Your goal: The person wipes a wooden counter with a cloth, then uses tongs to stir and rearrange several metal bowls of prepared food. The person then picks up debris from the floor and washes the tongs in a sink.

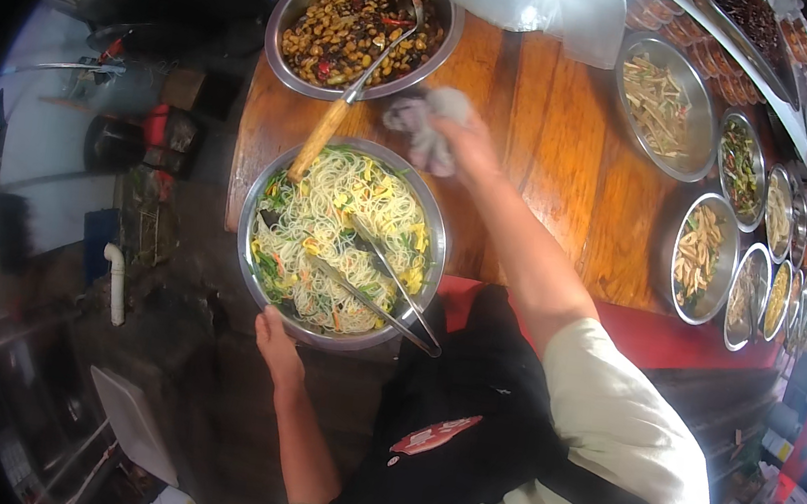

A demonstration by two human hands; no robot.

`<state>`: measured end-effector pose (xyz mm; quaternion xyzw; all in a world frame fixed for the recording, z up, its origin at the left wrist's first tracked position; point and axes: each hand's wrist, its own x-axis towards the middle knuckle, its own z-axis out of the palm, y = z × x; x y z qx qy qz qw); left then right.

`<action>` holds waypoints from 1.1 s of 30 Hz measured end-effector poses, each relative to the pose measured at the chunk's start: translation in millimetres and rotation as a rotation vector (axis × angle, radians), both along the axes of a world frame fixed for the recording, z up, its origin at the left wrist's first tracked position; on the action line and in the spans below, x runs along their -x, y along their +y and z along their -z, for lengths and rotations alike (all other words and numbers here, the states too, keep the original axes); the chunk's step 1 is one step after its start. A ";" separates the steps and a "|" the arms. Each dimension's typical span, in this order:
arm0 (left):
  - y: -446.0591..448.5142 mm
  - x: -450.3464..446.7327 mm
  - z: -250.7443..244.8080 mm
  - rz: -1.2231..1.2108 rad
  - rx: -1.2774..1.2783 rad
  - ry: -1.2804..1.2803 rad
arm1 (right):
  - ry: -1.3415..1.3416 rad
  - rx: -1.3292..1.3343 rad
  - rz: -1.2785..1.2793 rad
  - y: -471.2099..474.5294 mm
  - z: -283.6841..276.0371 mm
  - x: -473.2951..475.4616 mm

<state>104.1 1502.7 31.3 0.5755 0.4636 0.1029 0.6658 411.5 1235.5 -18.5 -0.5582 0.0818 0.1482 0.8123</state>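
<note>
My left hand grips the lower left rim of a steel bowl of noodles, which overhangs the front edge of the wooden table. Metal tongs lie on the noodles, their looped end past the rim. A crumpled grey cloth is in my right hand, over the tabletop between the noodles and a second bowl; hand and cloth are slightly blurred. That second steel bowl holds beans in dark sauce. A ladle with a wooden handle leans in it, its handle end reaching over the noodles.
At the right stand a bowl of pale strips, a bowl of sliced food and several more steel bowls. Clear plastic bags lie at the table's far side. Stacked packed containers are behind. A white pipe rises at the lower left.
</note>
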 end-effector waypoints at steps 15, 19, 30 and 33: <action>-32.9 -52.0 -20.5 0.005 -0.656 0.291 | 0.543 -0.850 -0.067 -73.1 -23.8 109.8; -121.0 -61.6 -9.8 0.125 -0.711 0.136 | 0.520 -0.449 0.004 -181.0 -44.3 122.6; -323.5 -139.8 30.6 0.388 -0.224 -0.113 | -0.026 0.330 0.407 -355.3 -135.2 85.7; -325.8 -137.2 47.3 0.481 -0.232 -0.015 | -0.018 0.169 0.467 -334.5 -174.2 68.1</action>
